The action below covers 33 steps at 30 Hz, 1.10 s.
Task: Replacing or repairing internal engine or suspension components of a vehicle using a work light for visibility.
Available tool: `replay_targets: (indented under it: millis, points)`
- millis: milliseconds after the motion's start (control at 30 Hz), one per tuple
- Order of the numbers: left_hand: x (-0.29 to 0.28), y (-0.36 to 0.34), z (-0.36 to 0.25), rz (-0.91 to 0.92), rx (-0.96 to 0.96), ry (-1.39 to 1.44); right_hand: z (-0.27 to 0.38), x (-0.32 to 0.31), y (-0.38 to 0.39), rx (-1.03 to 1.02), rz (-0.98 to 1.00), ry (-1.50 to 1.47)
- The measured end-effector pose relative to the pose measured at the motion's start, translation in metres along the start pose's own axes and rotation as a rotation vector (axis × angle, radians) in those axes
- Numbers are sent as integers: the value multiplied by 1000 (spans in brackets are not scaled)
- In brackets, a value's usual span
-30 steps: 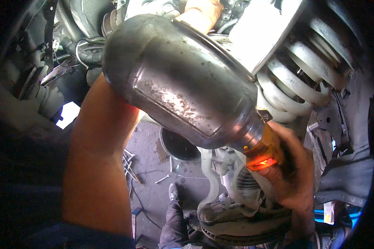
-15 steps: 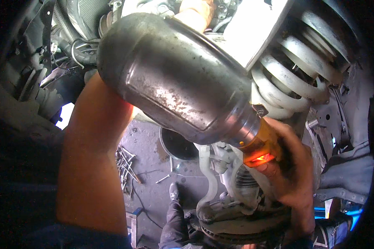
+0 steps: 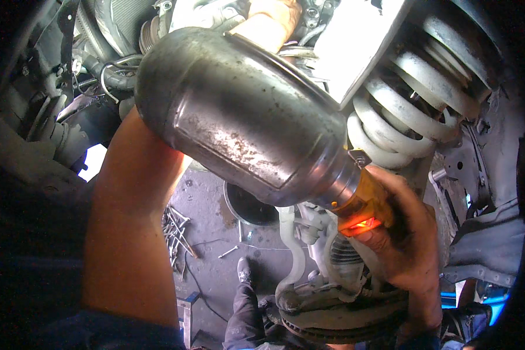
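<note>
A pale coil spring (image 3: 414, 99) stands above and slightly right of the right fingers (image 3: 394, 188). Below and left of them are a dark ribbed boot (image 3: 345, 258), a curved pale bar (image 3: 285, 248) and, lower, a brake disc (image 3: 344, 324). Farther left, well apart from the fingers, the grey floor (image 3: 213, 265) bears a round dark tub (image 3: 248, 204), one loose metal tool (image 3: 228, 252) and a heap of long tools (image 3: 179, 233).

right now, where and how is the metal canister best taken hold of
The metal canister is probably best gripped at its narrow neck, coming from the right with the fingers wrapped round: it tapers there and slants down rightward, toward the right hand at the orange end piece. The rounded body looks too broad for one hand.
</note>
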<state>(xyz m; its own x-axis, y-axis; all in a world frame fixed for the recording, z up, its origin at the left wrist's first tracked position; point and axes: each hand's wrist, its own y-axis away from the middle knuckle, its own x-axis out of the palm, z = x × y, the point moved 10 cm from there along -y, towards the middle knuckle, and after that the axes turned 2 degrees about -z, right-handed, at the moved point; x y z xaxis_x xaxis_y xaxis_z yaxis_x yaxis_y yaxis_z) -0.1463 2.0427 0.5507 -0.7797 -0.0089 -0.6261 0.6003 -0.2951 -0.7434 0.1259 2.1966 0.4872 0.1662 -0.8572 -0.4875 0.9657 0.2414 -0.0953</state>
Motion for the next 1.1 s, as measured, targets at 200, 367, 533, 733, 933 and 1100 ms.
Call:
replay_targets:
  millis: [200,367,533,733,933,1100]
  points:
    - [0,0,-6,-16,2,12,-1,-3,0,-24,-11,60]
    - [-1,-10,-12,-35,2,18,3,-6,4,-70,-36,127]
    - [-4,-20,-17,-53,8,15,2,-7,5,-22,-60,46]
    - [2,-14,-22,-6,6,-11,2,-9,5,-16,-70,36]
    - [3,-7,-13,25,2,-53,4,-5,3,-10,-41,-6]
    - [6,-10,-19,31,7,-46,-1,-8,4,-40,-41,-10]
